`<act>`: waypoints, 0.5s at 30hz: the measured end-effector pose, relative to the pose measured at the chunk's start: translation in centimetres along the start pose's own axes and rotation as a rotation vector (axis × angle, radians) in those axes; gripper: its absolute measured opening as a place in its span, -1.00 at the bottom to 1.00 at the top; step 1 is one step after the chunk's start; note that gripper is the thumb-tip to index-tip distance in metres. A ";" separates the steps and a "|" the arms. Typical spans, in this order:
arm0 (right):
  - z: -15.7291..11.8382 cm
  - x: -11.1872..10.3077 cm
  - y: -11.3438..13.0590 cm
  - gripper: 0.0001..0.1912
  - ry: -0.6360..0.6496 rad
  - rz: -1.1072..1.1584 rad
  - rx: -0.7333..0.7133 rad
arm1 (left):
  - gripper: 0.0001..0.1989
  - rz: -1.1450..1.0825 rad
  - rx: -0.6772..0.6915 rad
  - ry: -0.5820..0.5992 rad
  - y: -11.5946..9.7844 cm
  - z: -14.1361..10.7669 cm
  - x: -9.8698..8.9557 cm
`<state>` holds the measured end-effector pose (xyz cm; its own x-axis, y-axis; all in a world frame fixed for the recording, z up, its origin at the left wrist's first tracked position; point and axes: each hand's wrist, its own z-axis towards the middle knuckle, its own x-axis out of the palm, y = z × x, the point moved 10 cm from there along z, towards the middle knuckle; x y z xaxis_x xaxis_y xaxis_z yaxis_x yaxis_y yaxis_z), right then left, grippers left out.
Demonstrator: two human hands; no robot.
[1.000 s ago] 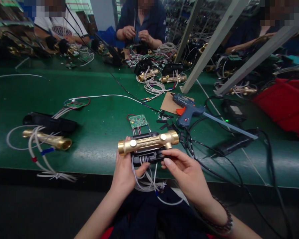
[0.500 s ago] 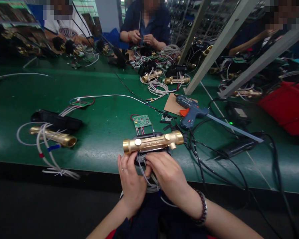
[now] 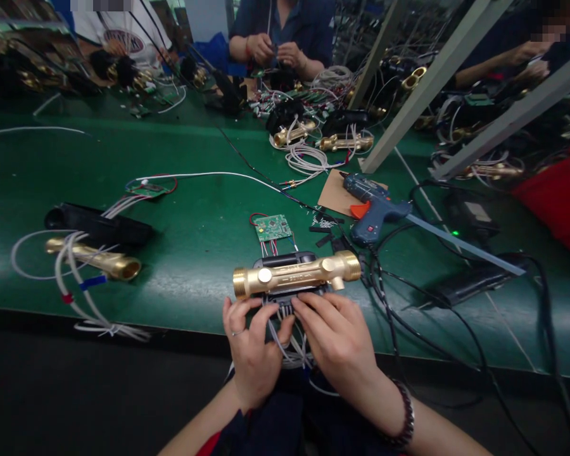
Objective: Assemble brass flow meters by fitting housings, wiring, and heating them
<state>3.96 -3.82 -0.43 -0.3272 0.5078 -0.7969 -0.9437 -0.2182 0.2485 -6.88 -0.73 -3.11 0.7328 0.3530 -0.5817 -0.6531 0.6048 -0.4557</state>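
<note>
At the near edge of a green workbench (image 3: 199, 218), in front of the wearer, a brass pipe (image 3: 297, 277) with threaded ends lies level across a black housing (image 3: 292, 258). The left hand (image 3: 254, 354), which wears a ring, has its fingers bent and gripping the near side of the black housing. Fingers of the right hand (image 3: 342, 339) are bent and drawn close together at the same side, touching the housing beside the thin wires; whether they pinch anything cannot be told. Loops of pale cable (image 3: 294, 361) hang below, between the hands. Just beyond the housing, a small green circuit board (image 3: 273, 228) lies on the bench, joined to it by thin wires.

To the left rests a similar set: a second brass pipe (image 3: 95, 258), a second black housing (image 3: 97, 225) and bundled white cables (image 3: 76, 269), with one cable tagged red and another blue. To the right, a blue glue gun (image 3: 373, 212) with an orange trigger lies partly on a piece of cardboard (image 3: 332, 193), a long translucent glue stick (image 3: 465, 244) sticking out of its back. Small white bits (image 3: 325, 220) are scattered near it.

Across the bench, a person in dark blue (image 3: 285, 25) works with both hands, and a person in a white shirt (image 3: 123, 38) sits farther left.
</note>
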 end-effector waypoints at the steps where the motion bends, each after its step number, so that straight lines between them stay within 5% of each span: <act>1: 0.0 0.0 0.0 -0.74 0.002 0.005 -0.007 | -0.84 0.009 0.012 0.001 -0.1 0.0 0.0; 15: 1.5 0.0 0.1 -0.70 -0.067 0.051 0.101 | -0.85 -0.038 0.223 0.057 -1.0 1.2 0.1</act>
<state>3.80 -2.61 0.45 -0.3741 0.5531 -0.7443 -0.9247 -0.1617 0.3446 -5.93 -0.44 -1.84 0.7401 0.2895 -0.6070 -0.5621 0.7619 -0.3219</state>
